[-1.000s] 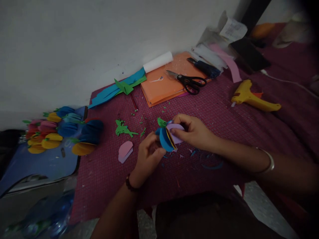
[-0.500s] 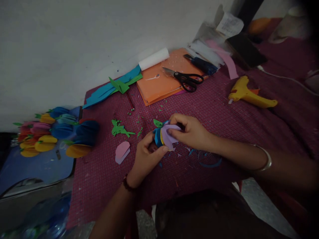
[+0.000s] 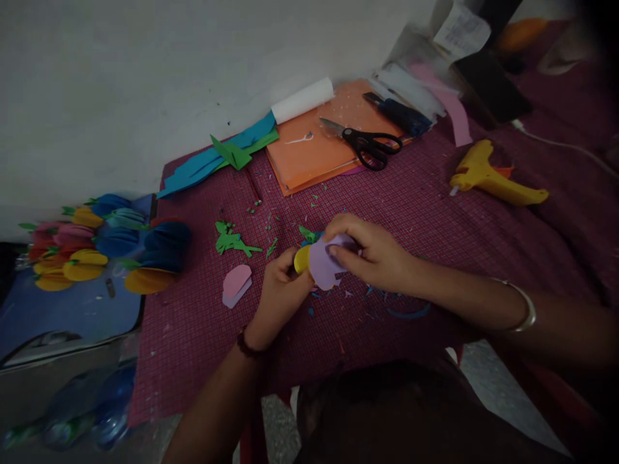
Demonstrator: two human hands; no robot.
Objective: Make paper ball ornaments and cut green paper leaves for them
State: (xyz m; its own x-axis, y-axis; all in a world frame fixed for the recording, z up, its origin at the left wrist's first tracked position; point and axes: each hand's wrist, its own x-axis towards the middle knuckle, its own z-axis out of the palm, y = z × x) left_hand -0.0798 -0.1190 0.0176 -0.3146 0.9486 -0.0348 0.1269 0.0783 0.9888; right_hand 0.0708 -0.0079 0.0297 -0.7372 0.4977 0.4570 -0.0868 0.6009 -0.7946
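A small layered paper craft with yellow, blue and green parts is held between my hands, above the red checked cloth. My left hand (image 3: 285, 280) pinches its yellow layer (image 3: 302, 259) between thumb and fingers. On the other side, my right hand (image 3: 365, 251) grips a lilac paper piece (image 3: 326, 263) that lies against the yellow one. The green leaf-like part (image 3: 306, 234) shows at the top, with blue partly hidden behind the lilac. Left of my left hand lie pink paper cutouts (image 3: 236, 281) over a lilac one, beside green scraps (image 3: 232, 240).
Black-handled scissors (image 3: 370, 145) and a dark blue cutter (image 3: 399, 115) rest on orange sheets (image 3: 300, 161) by the wall. A yellow glue gun (image 3: 493, 177) lies to the right. Several finished round paper crafts (image 3: 118, 238) sit at the left edge. Blue strips (image 3: 207, 167) lie behind.
The craft has turned in my hands, so more yellow shows by my left fingers and the lilac piece faces me more broadly. The view has shifted slightly.
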